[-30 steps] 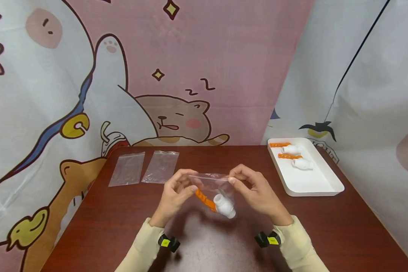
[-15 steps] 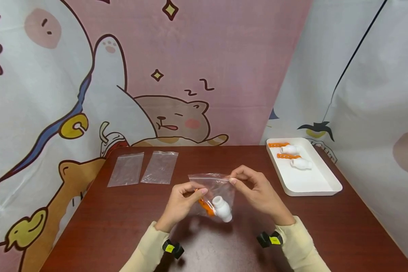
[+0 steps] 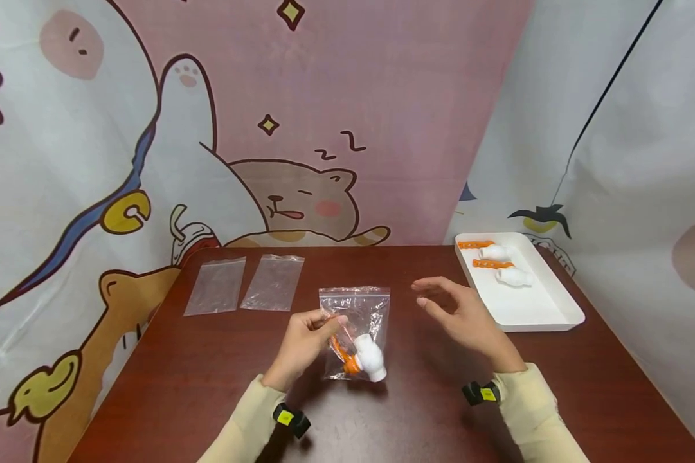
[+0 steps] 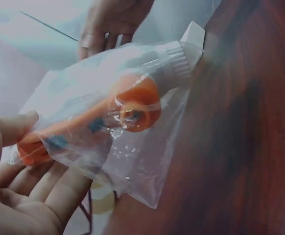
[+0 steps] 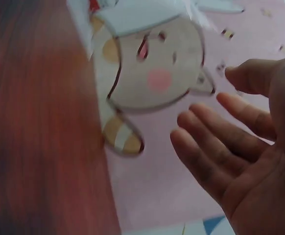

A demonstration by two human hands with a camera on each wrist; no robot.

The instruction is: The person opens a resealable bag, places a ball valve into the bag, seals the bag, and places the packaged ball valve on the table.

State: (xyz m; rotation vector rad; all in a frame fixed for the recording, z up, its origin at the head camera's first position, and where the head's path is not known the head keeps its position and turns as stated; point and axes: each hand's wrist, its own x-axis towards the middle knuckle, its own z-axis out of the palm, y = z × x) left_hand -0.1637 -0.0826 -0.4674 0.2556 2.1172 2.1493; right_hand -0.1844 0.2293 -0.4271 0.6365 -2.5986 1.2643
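A clear zip bag (image 3: 373,315) holds a white plastic ball valve (image 3: 370,357) with an orange handle (image 3: 350,364). My left hand (image 3: 305,341) pinches the bag's left side between thumb and fingers, over the end of the orange handle. In the left wrist view the handle (image 4: 137,100) shows through the film, along with the bag's lower corner. Apart from the bag, to its right, my right hand (image 3: 469,318) is in the air with fingers loosely spread and nothing in them. The right wrist view shows that same hand (image 5: 245,142) bare.
Two more clear bags, a left one (image 3: 215,287) and a right one (image 3: 273,283), lie flat at the table's back left. At the back right, a white tray (image 3: 546,315) holds two white valves (image 3: 514,276) and two orange handles (image 3: 492,264). A printed cloth hangs behind the table.
My right hand has let go of the bag's top edge and moved right towards the tray. My left hand has shifted its grip lower onto the bag's side, and the bag now hangs more upright.
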